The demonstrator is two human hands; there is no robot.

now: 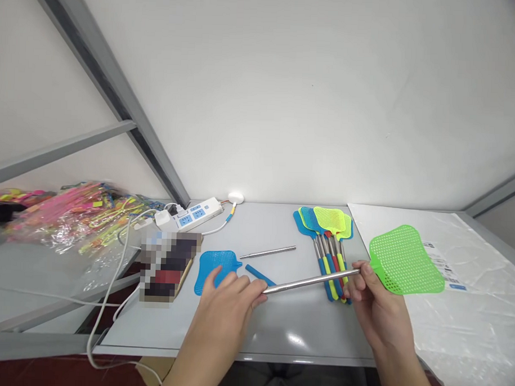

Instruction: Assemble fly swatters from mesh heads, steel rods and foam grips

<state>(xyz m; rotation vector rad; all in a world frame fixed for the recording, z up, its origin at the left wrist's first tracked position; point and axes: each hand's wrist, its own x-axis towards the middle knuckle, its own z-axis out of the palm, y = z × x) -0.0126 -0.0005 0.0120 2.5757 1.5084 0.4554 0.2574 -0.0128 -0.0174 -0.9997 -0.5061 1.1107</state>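
Observation:
A silver metal rod (311, 281) spans the space between my hands above the table. My left hand (232, 305) is closed, pinching the rod's left end. My right hand (382, 310) is closed around the neck of a green fly swatter head (407, 260), with the rod's right end at its thumb and fingers. My fingers cover the joint, so I cannot tell whether the two are connected. Behind my left hand lie a blue swatter head (216, 265) and a blue handle (260, 274), partly covered. A second metal rod (268, 252) rests further back.
Several fly swatters (329, 246) with coloured handles lie bunched near the right hand. White plastic packaging (468, 330) covers the table's right side. To the left are a power strip (201, 212), a blurred phone-like object (172, 269), cables and bagged colourful items (79, 215) beyond a metal frame.

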